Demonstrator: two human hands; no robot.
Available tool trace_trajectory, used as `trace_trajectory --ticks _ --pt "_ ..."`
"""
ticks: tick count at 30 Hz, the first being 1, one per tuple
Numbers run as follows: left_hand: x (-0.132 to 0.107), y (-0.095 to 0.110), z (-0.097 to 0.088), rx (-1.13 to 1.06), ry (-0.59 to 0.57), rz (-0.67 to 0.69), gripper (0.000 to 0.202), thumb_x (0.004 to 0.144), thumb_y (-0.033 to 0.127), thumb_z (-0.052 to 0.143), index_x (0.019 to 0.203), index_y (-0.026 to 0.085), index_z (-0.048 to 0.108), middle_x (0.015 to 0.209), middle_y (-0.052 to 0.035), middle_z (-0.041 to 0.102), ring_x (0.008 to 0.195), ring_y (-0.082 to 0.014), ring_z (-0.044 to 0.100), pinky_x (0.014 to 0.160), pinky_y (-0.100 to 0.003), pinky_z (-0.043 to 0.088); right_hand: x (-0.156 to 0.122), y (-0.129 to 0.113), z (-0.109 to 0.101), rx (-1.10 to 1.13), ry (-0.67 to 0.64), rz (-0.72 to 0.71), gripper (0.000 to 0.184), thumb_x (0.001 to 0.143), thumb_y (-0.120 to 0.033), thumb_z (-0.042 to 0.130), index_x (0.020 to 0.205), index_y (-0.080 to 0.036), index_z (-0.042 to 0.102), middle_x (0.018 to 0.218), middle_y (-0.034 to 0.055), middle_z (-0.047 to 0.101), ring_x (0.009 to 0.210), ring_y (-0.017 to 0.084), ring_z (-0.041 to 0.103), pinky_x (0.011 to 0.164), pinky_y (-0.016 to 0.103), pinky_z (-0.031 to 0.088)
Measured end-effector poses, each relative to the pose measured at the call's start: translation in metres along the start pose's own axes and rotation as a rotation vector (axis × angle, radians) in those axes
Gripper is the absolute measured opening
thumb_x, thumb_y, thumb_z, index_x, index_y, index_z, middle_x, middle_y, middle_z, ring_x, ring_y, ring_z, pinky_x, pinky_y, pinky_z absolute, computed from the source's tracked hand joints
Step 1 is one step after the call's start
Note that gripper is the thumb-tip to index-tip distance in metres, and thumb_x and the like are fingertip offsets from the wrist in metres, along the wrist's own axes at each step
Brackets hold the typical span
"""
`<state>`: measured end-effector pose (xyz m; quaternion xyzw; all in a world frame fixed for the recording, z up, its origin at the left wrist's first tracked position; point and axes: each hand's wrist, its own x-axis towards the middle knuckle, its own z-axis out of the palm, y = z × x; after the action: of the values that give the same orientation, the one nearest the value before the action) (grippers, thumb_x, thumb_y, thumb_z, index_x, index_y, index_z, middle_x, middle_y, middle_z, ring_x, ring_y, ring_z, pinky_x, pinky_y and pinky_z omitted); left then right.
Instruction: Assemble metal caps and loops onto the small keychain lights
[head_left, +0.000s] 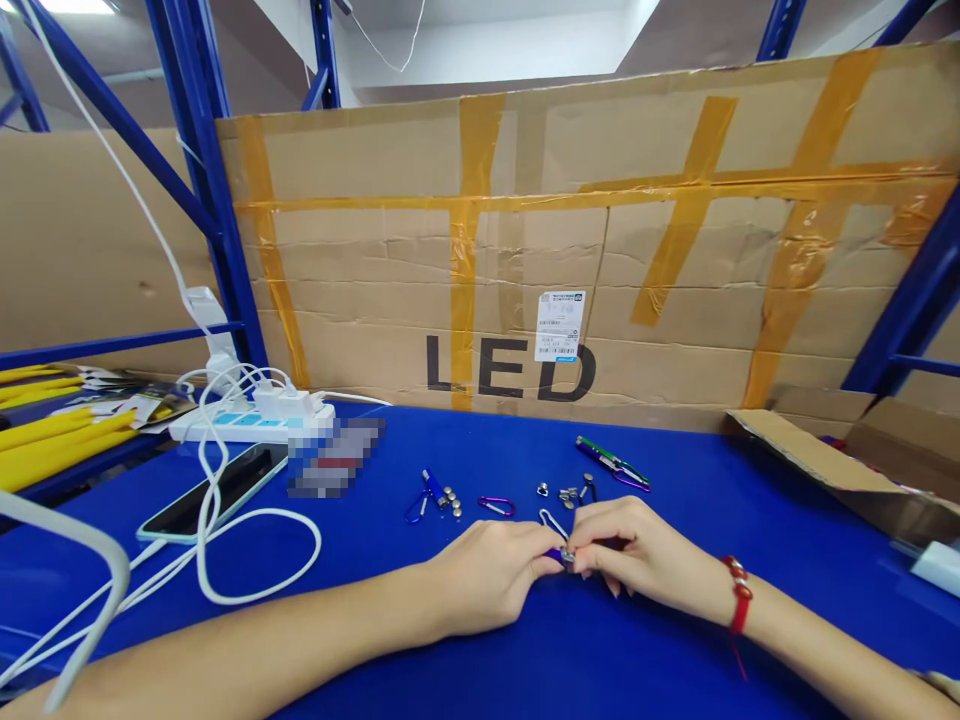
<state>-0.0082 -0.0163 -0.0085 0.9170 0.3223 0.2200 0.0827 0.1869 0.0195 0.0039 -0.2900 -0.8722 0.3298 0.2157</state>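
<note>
My left hand (pixel 499 570) pinches a small blue-purple tube (pixel 555 554), most of it hidden by the fingers. My right hand (pixel 637 550) meets it there, fingertips closed on a small silvery metal piece (pixel 568 557) at the tube's end. A silver carabiner (pixel 553 522) sticks out just above the fingertips. Beyond the hands lie a purple carabiner (pixel 496 507), a blue tube (pixel 433 488) with a blue carabiner (pixel 417 508), and several button cells (pixel 452 500). Small metal parts (pixel 570 495) lie near my right hand, with green and dark tubes (pixel 611 460) farther back.
On the left of the blue table (pixel 480 450) are a phone (pixel 217 492), a white power strip (pixel 255 420) and looping white cables (pixel 259 515). A large cardboard box (pixel 375 280) stands behind. An open carton (pixel 840 470) is at the right.
</note>
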Motion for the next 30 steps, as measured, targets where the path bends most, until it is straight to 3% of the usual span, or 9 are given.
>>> trace_trajectory --ticks 8,15,20,25,30 --pt "0.001 0.0 0.005 -0.069 0.062 -0.005 0.024 0.089 0.015 0.032 0.088 0.015 0.056 0.085 -0.0045 0.062 0.079 -0.0141 0.058 0.075 -0.022 0.045 -0.003 -0.009 0.011 0.18 0.04 0.166 0.04 0.079 -0.046 0.05 0.062 -0.01 0.06 0.057 0.0027 0.054 0.041 0.007 0.05 0.034 0.015 0.041" --pt "0.0 -0.002 0.007 -0.004 0.131 0.015 0.024 0.089 0.016 0.033 0.094 0.017 0.056 0.08 -0.0043 0.062 0.075 -0.0147 0.058 0.072 -0.023 0.046 -0.003 -0.013 0.015 0.463 -0.007 0.335 0.043 0.072 -0.051 0.057 0.058 -0.011 0.054 0.044 -0.0034 0.045 0.033 0.003 0.04 0.029 0.012 0.033" --pt "0.003 -0.002 0.007 -0.039 0.116 -0.052 0.023 0.089 0.016 0.033 0.092 0.018 0.056 0.085 -0.0034 0.063 0.079 -0.0145 0.059 0.075 -0.024 0.046 0.002 -0.01 0.015 0.595 -0.021 0.328 0.044 0.066 -0.054 0.061 0.06 -0.011 0.054 0.043 -0.0035 0.046 0.034 0.004 0.042 0.029 0.013 0.035" --pt "0.005 -0.002 0.004 -0.109 0.12 -0.101 0.023 0.089 0.018 0.035 0.105 0.021 0.052 0.102 -0.0019 0.063 0.093 -0.0145 0.058 0.083 -0.024 0.044 0.006 -0.005 0.014 0.547 0.004 0.304 0.045 0.067 -0.055 0.06 0.062 -0.01 0.054 0.043 -0.0045 0.046 0.034 0.004 0.042 0.029 0.012 0.035" --pt "0.008 0.001 0.0 -0.069 0.121 -0.145 0.024 0.089 0.015 0.034 0.084 0.018 0.057 0.083 -0.0008 0.063 0.078 -0.0132 0.059 0.076 -0.023 0.045 0.008 -0.003 0.013 0.496 0.028 0.291 0.047 0.067 -0.057 0.058 0.065 -0.01 0.056 0.044 -0.0053 0.045 0.033 0.003 0.041 0.029 0.011 0.034"
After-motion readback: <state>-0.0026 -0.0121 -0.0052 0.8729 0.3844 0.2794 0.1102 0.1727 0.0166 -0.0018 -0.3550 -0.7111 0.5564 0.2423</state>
